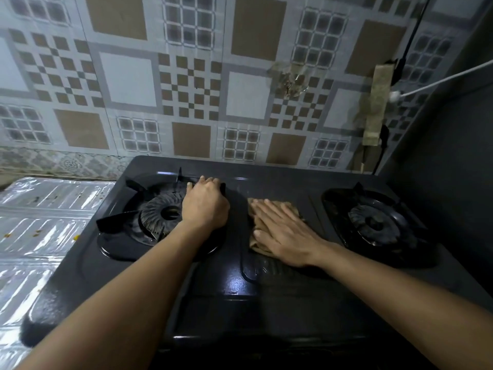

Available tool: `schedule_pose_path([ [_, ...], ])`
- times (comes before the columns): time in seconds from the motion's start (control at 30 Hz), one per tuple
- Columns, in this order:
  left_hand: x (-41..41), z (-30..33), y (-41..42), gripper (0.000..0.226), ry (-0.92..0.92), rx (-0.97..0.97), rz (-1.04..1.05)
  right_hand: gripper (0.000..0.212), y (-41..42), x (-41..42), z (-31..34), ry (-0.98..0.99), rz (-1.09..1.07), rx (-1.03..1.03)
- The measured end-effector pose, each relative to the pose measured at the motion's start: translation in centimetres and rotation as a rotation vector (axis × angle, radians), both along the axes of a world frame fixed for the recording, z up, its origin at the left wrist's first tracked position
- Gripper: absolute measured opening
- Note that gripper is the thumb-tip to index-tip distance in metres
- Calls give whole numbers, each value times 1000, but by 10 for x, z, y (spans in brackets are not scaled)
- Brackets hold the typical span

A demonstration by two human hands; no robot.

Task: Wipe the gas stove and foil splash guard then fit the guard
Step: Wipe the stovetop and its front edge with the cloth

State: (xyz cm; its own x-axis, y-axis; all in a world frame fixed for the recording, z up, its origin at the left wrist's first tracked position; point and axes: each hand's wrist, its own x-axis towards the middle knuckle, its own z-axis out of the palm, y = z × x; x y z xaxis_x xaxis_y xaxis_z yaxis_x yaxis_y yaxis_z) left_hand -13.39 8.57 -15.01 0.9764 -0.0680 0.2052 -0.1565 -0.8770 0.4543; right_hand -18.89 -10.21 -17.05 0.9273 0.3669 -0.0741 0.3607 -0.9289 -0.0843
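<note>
Black two-burner gas stove (229, 284) fills the middle of the view, glossy top, set against a patterned tile wall (186, 84).

Left hand (205, 206) sits on the right side of the left burner (162, 212), at about 10 o'clock from frame centre. Fingers curl over the far prong of the pan support (120, 222) — looks like a grip on it, knuckles up, thumb hidden.

Right hand (282, 231) lies flat, palm down, fingers straight and slightly spread, pressing a brown cloth (257, 209) onto the stove's centre strip between the two burners. Nothing is pinched; the cloth just lies under the palm and fingers, its crumpled edges sticking out at the hand's 9 and 11 o'clock.

Right burner (373, 222) with its own support sits at 3 o'clock of the right hand, untouched.

Foil splash guard (45, 231) lies flat on the counter at 9 o'clock of the stove, just beside its left edge, silver and creased, with small food crumbs and stains scattered on it — not standing, not fitted round the stove.

On the wall at 1 o'clock: a patch of brown tape (289, 78), and a longer tape strip (376, 102) near the corner. A white cable (440, 80) and a black cable (412, 36) run by the corner at 2 o'clock.
</note>
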Motion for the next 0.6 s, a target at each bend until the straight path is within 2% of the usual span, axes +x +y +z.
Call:
schedule_pose_path([
  [0.07,1,0,1,40,7,73,10,64,-5,15,1,30,-117,-14],
  [0.17,1,0,3,41,19,71,-6,66,-8,74,7,72,-365,-15],
  [0.23,0,1,3,43,38,40,-10,66,-4,108,10,69,-398,-32],
  [0.33,0,2,2,45,51,9,-16,63,20,116,7,33,-206,-26],
  [0.43,-2,3,3,44,45,-7,-7,62,38,87,4,-18,18,-9],
  [0.6,-5,6,6,43,60,0,-9,65,27,21,2,-16,131,78],
])
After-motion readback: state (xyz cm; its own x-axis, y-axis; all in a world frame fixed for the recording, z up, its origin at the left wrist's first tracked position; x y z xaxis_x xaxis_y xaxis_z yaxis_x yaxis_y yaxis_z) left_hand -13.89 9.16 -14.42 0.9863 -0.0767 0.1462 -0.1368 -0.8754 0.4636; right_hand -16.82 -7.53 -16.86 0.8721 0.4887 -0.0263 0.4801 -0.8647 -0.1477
